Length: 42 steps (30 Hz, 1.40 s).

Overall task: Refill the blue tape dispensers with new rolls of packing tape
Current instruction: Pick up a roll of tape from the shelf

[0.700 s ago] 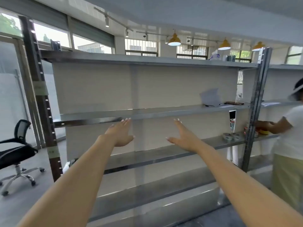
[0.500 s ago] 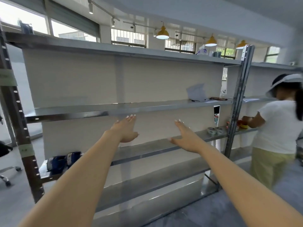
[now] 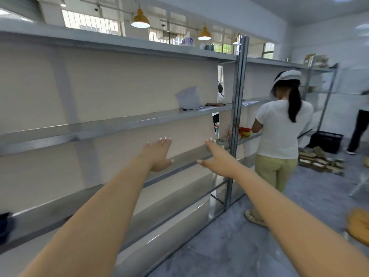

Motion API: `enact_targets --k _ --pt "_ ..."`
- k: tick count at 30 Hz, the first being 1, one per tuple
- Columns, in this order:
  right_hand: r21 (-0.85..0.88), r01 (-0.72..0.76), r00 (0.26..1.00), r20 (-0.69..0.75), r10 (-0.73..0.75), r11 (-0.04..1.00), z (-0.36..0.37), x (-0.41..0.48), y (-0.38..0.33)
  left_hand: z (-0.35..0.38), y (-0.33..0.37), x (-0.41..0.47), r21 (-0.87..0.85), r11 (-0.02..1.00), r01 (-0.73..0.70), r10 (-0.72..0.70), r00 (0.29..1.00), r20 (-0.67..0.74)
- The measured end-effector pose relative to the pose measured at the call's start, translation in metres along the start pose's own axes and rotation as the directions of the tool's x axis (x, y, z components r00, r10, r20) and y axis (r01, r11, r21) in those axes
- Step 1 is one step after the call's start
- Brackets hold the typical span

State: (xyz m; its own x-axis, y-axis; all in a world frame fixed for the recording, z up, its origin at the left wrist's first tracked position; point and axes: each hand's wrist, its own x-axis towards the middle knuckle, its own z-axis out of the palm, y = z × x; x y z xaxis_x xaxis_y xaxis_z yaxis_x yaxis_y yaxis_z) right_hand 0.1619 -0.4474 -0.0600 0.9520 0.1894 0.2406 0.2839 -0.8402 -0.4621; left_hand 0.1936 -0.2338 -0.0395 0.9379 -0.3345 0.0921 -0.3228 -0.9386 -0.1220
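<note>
Outstretched left hand point(image 3: 158, 154), right hand point(image 3: 216, 159); perhaps blue dispenser point(image 3: 5, 226)

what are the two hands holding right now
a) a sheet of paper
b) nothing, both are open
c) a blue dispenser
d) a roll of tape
b: the left hand and the right hand are stretched out in front of the metal shelving with fingers straight and nothing in them.

No writing can be read here. The blue print on the white bag point(image 3: 187, 40) on the top shelf point(image 3: 119, 45) is blurred. The paper point(image 3: 188, 97) lower down shows nothing legible.
</note>
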Motion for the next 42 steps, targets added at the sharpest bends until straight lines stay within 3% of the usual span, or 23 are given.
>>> enact_targets --k 12,20,30,42 --pt "-0.065 -0.116 0.993 -0.012 0.116 0.991 0.011 0.069 0.068 0.037 0.005 0.133 -0.139 0.987 -0.082 0.087 0.996 0.026" --pt "-0.059 -0.172 0.985 -0.037 0.170 0.983 -0.022 0.098 0.132 0.036 0.066 0.209 -0.143 0.971 -0.190 0.194 0.981 0.012" --pt "-0.026 -0.247 0.969 -0.029 0.246 0.969 -0.054 0.132 0.224 0.034 0.126 0.301 -0.163 0.960 -0.226 0.232 0.973 0.013" --pt "-0.142 -0.274 0.962 -0.030 0.272 0.951 -0.089 0.227 0.305 0.023 0.173 0.441 -0.278 0.899 -0.339 0.332 0.940 -0.071"
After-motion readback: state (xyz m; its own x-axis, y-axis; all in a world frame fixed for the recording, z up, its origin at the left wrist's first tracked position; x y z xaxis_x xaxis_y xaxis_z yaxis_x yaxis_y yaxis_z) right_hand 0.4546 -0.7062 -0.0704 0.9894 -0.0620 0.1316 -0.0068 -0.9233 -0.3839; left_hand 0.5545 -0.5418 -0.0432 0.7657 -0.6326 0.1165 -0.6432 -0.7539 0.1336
